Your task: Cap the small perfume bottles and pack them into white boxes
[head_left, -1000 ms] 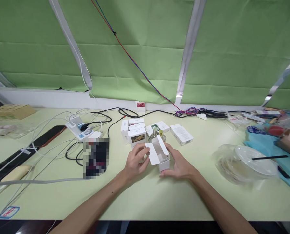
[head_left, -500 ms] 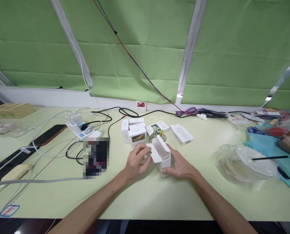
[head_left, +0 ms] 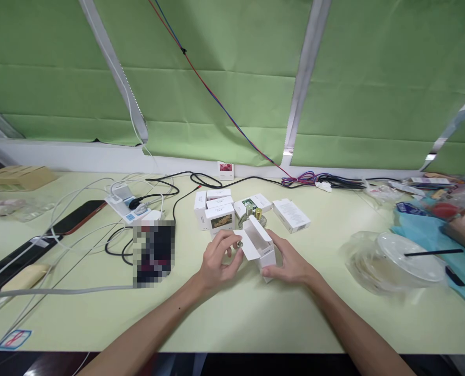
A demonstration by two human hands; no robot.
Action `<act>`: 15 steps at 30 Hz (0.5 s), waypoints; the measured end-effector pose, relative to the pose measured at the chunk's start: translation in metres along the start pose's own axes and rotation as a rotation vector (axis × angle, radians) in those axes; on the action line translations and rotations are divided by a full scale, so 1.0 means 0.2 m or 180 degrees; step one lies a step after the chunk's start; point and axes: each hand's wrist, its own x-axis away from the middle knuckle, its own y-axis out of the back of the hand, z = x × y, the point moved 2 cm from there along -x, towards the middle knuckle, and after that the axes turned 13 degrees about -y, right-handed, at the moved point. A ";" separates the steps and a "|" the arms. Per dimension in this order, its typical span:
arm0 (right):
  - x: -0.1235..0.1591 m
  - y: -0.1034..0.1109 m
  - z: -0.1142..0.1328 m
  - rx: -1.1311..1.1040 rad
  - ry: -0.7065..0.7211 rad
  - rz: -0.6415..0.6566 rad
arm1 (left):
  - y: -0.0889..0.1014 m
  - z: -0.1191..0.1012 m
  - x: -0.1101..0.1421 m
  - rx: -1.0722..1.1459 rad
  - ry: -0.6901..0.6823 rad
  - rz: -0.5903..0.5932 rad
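My right hand point(head_left: 289, 261) grips a small white carton point(head_left: 262, 247) with its lid flap open, tilted toward the left just above the table. My left hand point(head_left: 218, 261) is closed around a small bottle point(head_left: 239, 244) with a metal cap, held at the carton's open end. Just behind stand a cluster of small white boxes point(head_left: 216, 210), two small bottles point(head_left: 253, 213) with gold caps, and a flat white box point(head_left: 290, 214) lying to the right.
Cables, a white power strip point(head_left: 126, 206) and a dark phone point(head_left: 79, 218) cover the table's left. A clear lidded plastic bowl point(head_left: 396, 261) and a blue bag point(head_left: 436, 235) with clutter sit at the right. A green curtain hangs behind.
The carton has tilted further to the left in my right hand. My left hand has closed on a small bottle at the carton's open end.
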 end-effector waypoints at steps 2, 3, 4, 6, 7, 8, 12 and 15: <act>0.00 0.01 0.00 0.0065 -0.0008 -0.0019 | 0.00 0.01 0.01 0.0002 0.0035 -0.0028; 0.00 0.01 0.00 0.0090 -0.0014 -0.0022 | -0.01 0.01 0.01 0.0000 0.0045 -0.0042; 0.00 0.01 0.00 0.0112 -0.0023 -0.0021 | -0.01 0.01 0.02 -0.0004 0.0051 -0.0050; 0.00 0.02 -0.01 0.0142 -0.0048 -0.0020 | -0.01 0.01 0.02 -0.0018 0.0055 -0.0052; 0.00 0.02 -0.02 0.0156 -0.0065 -0.0024 | -0.01 0.01 0.02 -0.0021 0.0049 -0.0053; 0.00 0.02 -0.02 0.0174 -0.0085 -0.0031 | -0.01 0.01 0.02 -0.0021 0.0043 -0.0055; 0.00 0.04 -0.03 0.0300 -0.0165 -0.0059 | 0.00 0.01 0.01 0.0018 0.0042 0.0004; 0.00 0.05 -0.04 0.0403 -0.0185 -0.0084 | 0.01 0.02 0.01 0.0076 0.0104 0.0122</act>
